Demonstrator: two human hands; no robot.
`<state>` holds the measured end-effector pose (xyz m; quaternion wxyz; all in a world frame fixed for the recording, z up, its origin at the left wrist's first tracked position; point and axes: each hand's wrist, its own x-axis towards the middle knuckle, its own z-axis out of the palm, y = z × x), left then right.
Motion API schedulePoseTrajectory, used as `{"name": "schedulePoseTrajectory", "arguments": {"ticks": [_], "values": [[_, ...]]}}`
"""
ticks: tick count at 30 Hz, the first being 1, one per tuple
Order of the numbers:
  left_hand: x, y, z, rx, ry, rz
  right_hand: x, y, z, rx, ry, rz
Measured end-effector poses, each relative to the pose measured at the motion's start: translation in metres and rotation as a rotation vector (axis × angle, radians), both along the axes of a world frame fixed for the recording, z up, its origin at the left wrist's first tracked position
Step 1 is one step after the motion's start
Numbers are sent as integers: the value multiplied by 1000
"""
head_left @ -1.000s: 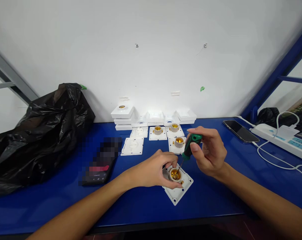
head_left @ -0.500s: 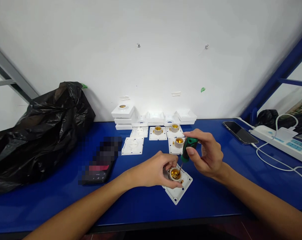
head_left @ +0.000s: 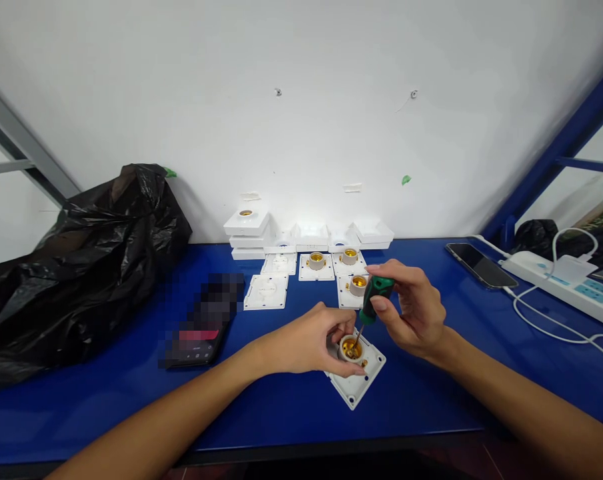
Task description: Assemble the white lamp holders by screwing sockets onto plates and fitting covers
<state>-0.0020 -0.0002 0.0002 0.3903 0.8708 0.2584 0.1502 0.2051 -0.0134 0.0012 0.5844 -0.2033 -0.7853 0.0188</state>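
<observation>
My left hand (head_left: 321, 343) grips a lamp socket (head_left: 350, 349), thumb and fingers around its round ceramic body. The socket, lined with brass-coloured metal, sits on a square white base plate (head_left: 352, 393) that lies cornerwise on the blue table. In my right hand (head_left: 408, 307) is a screwdriver (head_left: 378, 297) with a green and black handle. It is tilted, and its shaft reaches down into the socket; the very tip is hard to make out inside. Just behind stand other plates with sockets, the nearest being a socket plate (head_left: 357, 287).
Bare white plates (head_left: 266, 292) lie left of the socket plates. White box covers (head_left: 248, 230) are stacked against the wall. A black plastic bag (head_left: 96, 260) and a phone (head_left: 196, 347) are at left. At right lie another phone (head_left: 481, 265), a power strip (head_left: 571, 283) and white cables.
The screwdriver's handle has shifted very slightly and its shaft leans a little differently in the socket. Both hands keep their grip and place.
</observation>
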Motion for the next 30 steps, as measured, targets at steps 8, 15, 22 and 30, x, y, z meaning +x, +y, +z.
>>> {"name": "schedulePoseTrajectory", "arguments": {"ticks": [8, 15, 22, 30], "values": [[0, -1, -1, -20, -14, 1, 1, -3, 12, -28, -103, 12], [0, 0, 1, -15, -4, -11, -1, -6, 13, -6, -141, -26], [0, 1, -2, -11, -24, -7, -2, -11, 19, -97, -199, -16], [0, 1, -2, -29, -5, 3, -3, -9, 20, -166, -212, -28]]}}
